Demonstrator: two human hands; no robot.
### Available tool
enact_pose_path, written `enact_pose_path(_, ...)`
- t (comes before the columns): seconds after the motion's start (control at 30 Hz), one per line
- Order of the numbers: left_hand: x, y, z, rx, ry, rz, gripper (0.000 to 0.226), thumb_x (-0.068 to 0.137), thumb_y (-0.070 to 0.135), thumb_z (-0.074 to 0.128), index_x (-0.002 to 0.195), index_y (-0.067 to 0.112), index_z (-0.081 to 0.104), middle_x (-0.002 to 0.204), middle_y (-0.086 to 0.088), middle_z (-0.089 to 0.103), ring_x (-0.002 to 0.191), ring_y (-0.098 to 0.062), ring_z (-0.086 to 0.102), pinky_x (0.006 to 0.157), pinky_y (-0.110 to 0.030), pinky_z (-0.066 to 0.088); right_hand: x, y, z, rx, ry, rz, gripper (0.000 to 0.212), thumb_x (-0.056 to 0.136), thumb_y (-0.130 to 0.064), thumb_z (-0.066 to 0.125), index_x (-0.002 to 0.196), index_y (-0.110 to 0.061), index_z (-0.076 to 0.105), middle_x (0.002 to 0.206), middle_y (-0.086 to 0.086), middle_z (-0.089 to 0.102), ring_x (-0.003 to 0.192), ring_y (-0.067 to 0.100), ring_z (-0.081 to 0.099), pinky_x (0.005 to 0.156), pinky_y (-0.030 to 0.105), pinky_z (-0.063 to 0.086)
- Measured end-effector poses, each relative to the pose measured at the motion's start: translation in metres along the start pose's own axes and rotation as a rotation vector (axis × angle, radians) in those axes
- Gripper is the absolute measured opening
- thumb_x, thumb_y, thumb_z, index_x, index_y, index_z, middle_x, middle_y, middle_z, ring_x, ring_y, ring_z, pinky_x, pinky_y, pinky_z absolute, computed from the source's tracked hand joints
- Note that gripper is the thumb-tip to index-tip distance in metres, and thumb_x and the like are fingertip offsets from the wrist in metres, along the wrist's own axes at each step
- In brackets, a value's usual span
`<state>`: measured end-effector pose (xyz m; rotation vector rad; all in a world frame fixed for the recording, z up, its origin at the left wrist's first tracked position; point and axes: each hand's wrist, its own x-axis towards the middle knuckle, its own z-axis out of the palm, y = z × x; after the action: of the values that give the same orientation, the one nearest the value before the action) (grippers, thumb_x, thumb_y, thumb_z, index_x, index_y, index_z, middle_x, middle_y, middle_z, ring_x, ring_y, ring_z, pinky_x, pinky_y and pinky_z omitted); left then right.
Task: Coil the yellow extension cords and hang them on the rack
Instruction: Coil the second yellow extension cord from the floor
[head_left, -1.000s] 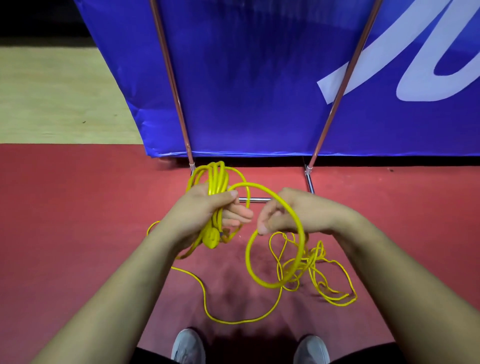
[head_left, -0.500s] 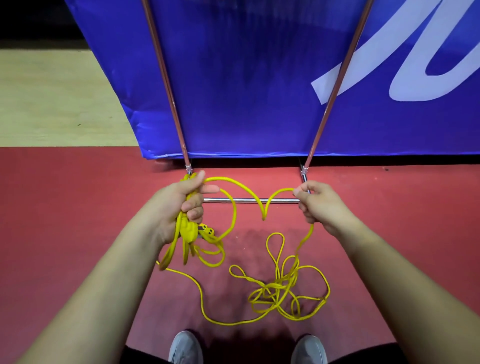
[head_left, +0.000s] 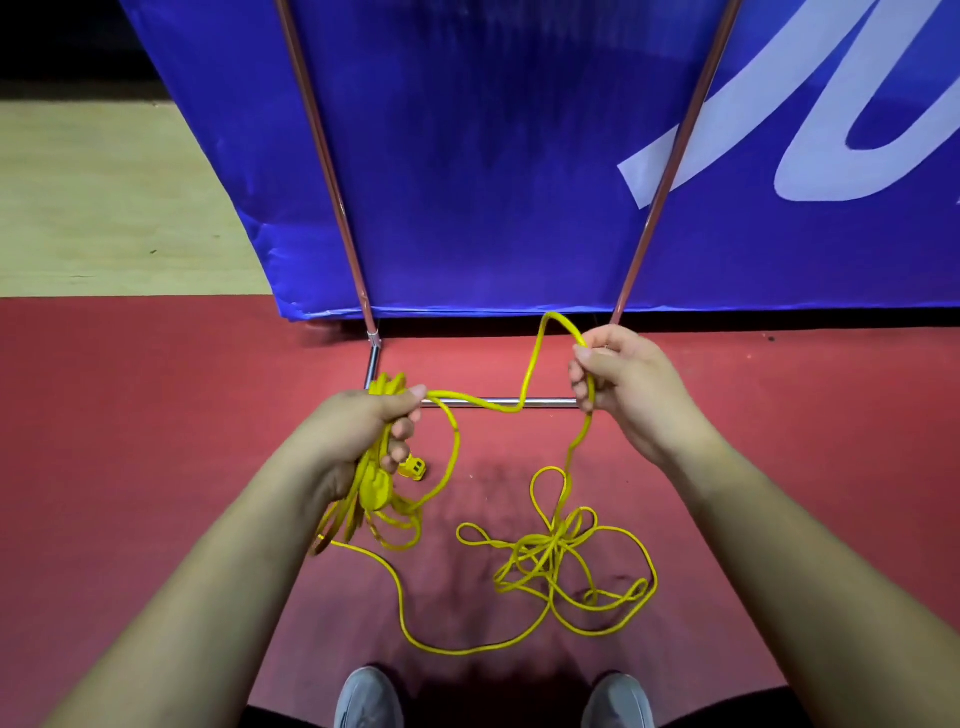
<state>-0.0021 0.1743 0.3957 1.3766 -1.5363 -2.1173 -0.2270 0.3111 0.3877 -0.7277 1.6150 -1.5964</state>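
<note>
Several loops of the yellow extension cord (head_left: 553, 545) are already gathered into a bundle (head_left: 373, 483) at centre left of the frame. The left hand (head_left: 358, 431) grips them, its fingers curled round the strands and its thumb laid across the top. A yellow plug (head_left: 414, 469) pokes out just below those fingers.

From the bundle one strand runs to the right, rises to a peak and drops into the right hand (head_left: 628, 389). That hand pinches it between thumb and curled fingers at centre right, drawing out the length for what looks like the next loop.

I judge the coiling somewhat under way but far from finished. A good deal of cord lies loose and tangled on the red floor (head_left: 156, 415) in the lower right of centre. One long strand sweeps from the tangle along the bottom, just above the grey shoes (head_left: 369, 696), and back up to the bundle. Whether this is one cord or more than one I cannot tell.

Nothing hangs on the rack (head_left: 550, 400) yet. Its lower bar lies on the floor between the hands, and its two slanted poles rise toward the top of the frame. The rest of the coiling and the hanging are both still to do.

As for writing, the blue banner (head_left: 493, 156) behind the rack carries large white script (head_left: 857, 156) at the upper right. It is cropped, so no word can be read. No label shows on the cord or the plug.
</note>
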Motion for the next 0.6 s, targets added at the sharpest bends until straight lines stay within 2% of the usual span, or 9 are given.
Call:
enact_pose_path(0.07,0.003,0.000,-0.001,-0.077,0.057,0.043,0.027,0.091,0.027,0.061,0.071,0.011,0.054,0.045,0.003,0.044,0.035,-0.012,0.045,0.034,-0.016,0.029,-0.001,-0.001,-0.001,0.051,-0.029,0.014,0.007,0.097,-0.009,0.049,0.093,-0.004,0.051,0.057,0.006,0.046,0.045,0.018,0.037,0.049,0.030,0.031)
enact_pose_path(0.13,0.005,0.002,-0.002,-0.226,0.085,0.063,0.028,0.094,0.026,0.057,0.070,0.013,0.052,0.045,0.005,0.045,0.035,-0.010,0.046,0.034,-0.014,0.028,-0.002,0.004,-0.001,-0.077,-0.030,0.022,0.017,0.100,-0.018,0.048,0.096,-0.002,0.051,0.051,0.003,0.035,0.040,0.015,0.026,0.045,0.026,0.024)
enact_pose_path(0.2,0.007,0.006,-0.005,-0.469,0.090,0.053,0.029,0.096,0.025,0.053,0.069,0.016,0.049,0.044,0.007,0.043,0.036,-0.007,0.045,0.034,-0.012,0.028,0.000,0.013,-0.003,-0.435,-0.022,-0.026,0.018,0.099,-0.020,0.050,0.091,-0.005,0.057,0.049,0.000,0.036,0.037,0.010,0.028,0.040,0.022,0.024)
enact_pose_path(0.27,0.008,0.010,-0.012,-0.688,0.087,0.076,0.028,0.097,0.025,0.050,0.070,0.017,0.047,0.044,0.009,0.042,0.038,-0.005,0.045,0.034,-0.013,0.028,0.006,0.025,-0.011,-0.846,-0.058,-0.017,0.020,0.097,-0.012,0.049,0.080,-0.009,0.060,0.056,0.002,0.054,0.039,0.006,0.041,0.041,0.021,0.034)
enact_pose_path(0.3,0.008,0.011,-0.015,-0.768,0.091,0.093,0.027,0.097,0.024,0.049,0.071,0.017,0.046,0.044,0.010,0.041,0.039,-0.004,0.045,0.035,-0.013,0.029,0.008,0.032,-0.015,-0.975,-0.077,0.022,0.022,0.095,-0.008,0.046,0.080,-0.011,0.062,0.065,0.006,0.062,0.048,0.010,0.050,0.047,0.023,0.042)
enact_pose_path(0.37,0.009,0.011,-0.022,-0.872,0.115,0.125,0.027,0.097,0.024,0.048,0.071,0.017,0.047,0.042,0.011,0.038,0.039,-0.003,0.044,0.036,-0.014,0.029,0.009,0.045,-0.024,-1.041,-0.122,0.077,0.029,0.091,-0.003,0.043,0.100,-0.016,0.067,0.092,0.006,0.070,0.075,0.020,0.059,0.069,0.028,0.050)
enact_pose_path(0.47,0.011,0.011,-0.027,-0.867,0.169,0.184,0.025,0.097,0.024,0.049,0.073,0.017,0.047,0.042,0.010,0.037,0.038,-0.003,0.041,0.036,-0.015,0.029,0.004,0.053,-0.028,-1.014,-0.328,-0.005,0.033,0.094,-0.030,0.058,0.127,-0.028,0.061,0.127,-0.009,0.063,0.118,0.009,0.056,0.103,0.025,0.042)
enact_pose_path(0.53,0.012,0.011,-0.027,-0.818,0.206,0.195,0.024,0.097,0.024,0.049,0.074,0.017,0.048,0.043,0.010,0.039,0.037,-0.004,0.041,0.035,-0.016,0.029,0.000,0.054,-0.017,-1.058,-0.454,-0.058,0.028,0.093,-0.043,0.058,0.110,-0.023,0.069,0.112,-0.005,0.070,0.105,0.010,0.063,0.095,0.032,0.048)
enact_pose_path(0.6,0.013,0.012,-0.027,-0.794,0.230,0.188,0.024,0.097,0.024,0.049,0.074,0.016,0.049,0.043,0.010,0.040,0.037,-0.005,0.042,0.035,-0.015,0.029,-0.004,0.052,-0.001,-1.009,-0.452,-0.095,0.026,0.097,-0.034,0.054,0.082,-0.018,0.068,0.080,0.005,0.068,0.074,0.014,0.061,0.073,0.035,0.050)
